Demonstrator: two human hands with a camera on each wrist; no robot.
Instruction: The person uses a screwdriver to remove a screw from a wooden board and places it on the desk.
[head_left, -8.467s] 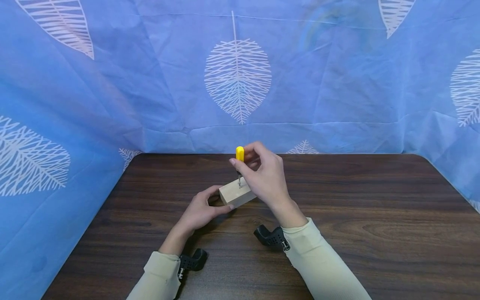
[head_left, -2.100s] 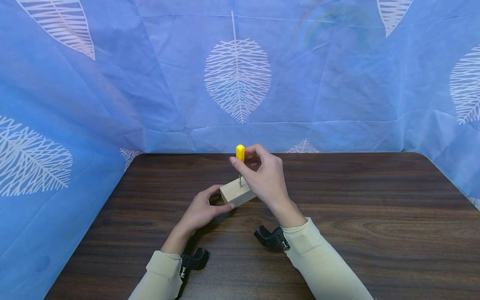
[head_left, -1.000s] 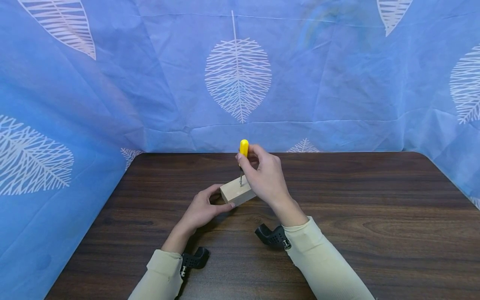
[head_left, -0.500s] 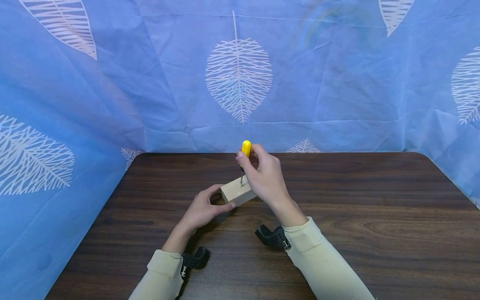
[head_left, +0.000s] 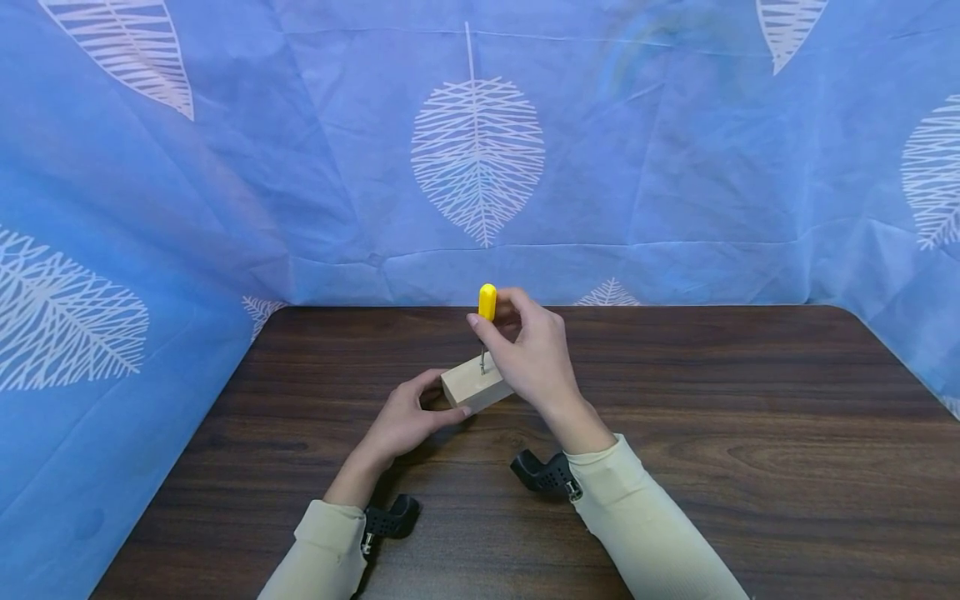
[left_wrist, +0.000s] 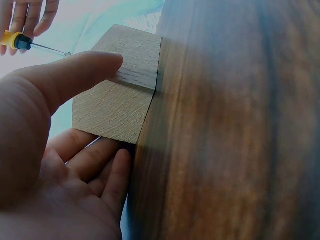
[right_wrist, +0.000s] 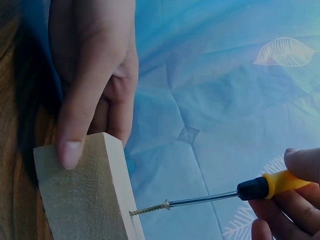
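Note:
A pale wooden block (head_left: 468,385) lies on the dark table, its near left end held between the thumb and fingers of my left hand (head_left: 401,421). In the right wrist view a brass-coloured screw (right_wrist: 150,209) stands in the block's top face, most of its thread showing. The tip of a screwdriver (right_wrist: 205,199) meets the screw's head, in line with it. My right hand (head_left: 534,354) pinches the yellow handle between thumb and fingers, above the block. From the head view, this hand hides the block's far right end.
The dark wood-grain table (head_left: 712,433) spreads out on both sides, with a blue leaf-patterned cloth (head_left: 337,167) hanging behind and at the sides. A black wrist camera (head_left: 393,517) sits at the left wrist, and another black camera (head_left: 540,472) at the right.
The screwdriver handle tipped slightly right and rose, then came back nearly upright and a little lower, with the right thumb shifting along it. Left hand and block stay put.

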